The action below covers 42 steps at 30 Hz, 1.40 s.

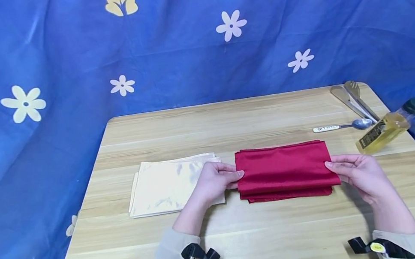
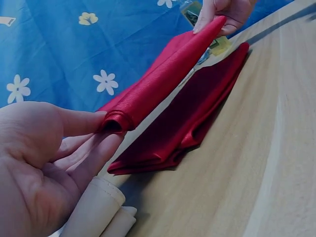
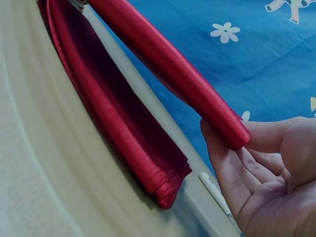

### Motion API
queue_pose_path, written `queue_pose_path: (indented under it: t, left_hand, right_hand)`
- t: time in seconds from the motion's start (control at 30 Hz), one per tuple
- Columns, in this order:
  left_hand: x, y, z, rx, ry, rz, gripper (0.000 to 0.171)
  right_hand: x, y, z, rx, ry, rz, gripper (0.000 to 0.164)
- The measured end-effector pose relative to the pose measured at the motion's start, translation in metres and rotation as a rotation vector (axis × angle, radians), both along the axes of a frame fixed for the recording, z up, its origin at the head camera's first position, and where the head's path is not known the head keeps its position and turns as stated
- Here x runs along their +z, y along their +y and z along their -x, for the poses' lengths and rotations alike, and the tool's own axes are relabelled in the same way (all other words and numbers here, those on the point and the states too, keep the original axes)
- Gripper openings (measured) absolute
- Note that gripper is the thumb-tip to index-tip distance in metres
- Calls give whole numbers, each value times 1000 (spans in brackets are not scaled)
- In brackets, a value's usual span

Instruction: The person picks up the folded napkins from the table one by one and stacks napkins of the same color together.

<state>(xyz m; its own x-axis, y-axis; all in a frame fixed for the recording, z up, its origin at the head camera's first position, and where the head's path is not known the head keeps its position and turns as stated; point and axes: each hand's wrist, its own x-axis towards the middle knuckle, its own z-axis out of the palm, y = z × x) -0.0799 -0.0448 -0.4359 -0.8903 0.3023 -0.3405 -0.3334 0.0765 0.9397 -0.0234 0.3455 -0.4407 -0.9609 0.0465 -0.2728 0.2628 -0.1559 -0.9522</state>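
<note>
A folded, shiny red cloth [image 1: 282,165] is held up level between my two hands. My left hand [image 1: 214,180] pinches its left end between thumb and fingers. At the opposite end, the thumb and fingers of my right hand [image 1: 361,174] pinch it too. Below it, another folded red cloth [image 3: 111,113] lies on the table, with a gap between the two in both wrist views. A stack of folded white satin cloth [image 1: 164,189] lies to the left, partly covered by my left hand and wrist in the head view.
At the right stand an oil bottle with a dark green cap [image 1: 384,129] and a spoon [image 1: 360,123] lying nearby. Further back lie a metal fork [image 1: 352,88] and other metal cutlery. The wooden table [image 1: 211,124] ends at a blue flowered cloth backdrop [image 1: 184,63].
</note>
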Motion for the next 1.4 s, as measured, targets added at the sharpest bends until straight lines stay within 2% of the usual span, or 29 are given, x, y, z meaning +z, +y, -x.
queue_pose_path:
  t: [0.23, 0.63, 0.8, 0.97, 1.17, 1.4]
  left_hand:
    - [-4, 0, 0, -21, -8, 51, 19]
    - [-17, 1, -1, -41, 0, 84, 20]
    - [-23, 2, 0, -58, 30, 137, 21]
    - [-25, 2, 0, -61, 24, 178, 22]
    - [-26, 1, 1, -58, 19, 166, 20]
    - [-25, 3, 1, -87, 31, 161, 12]
  right_hand:
    - [-4, 0, 0, 25, -16, -89, 17]
    - [-19, 2, 2, 42, -42, -119, 16]
    - [-23, 1, 3, 36, -72, -141, 15]
    - [-24, 0, 5, 58, -79, -165, 12]
    - [-20, 6, 8, 100, -55, -136, 12]
    - [-21, 11, 8, 99, -68, -115, 13]
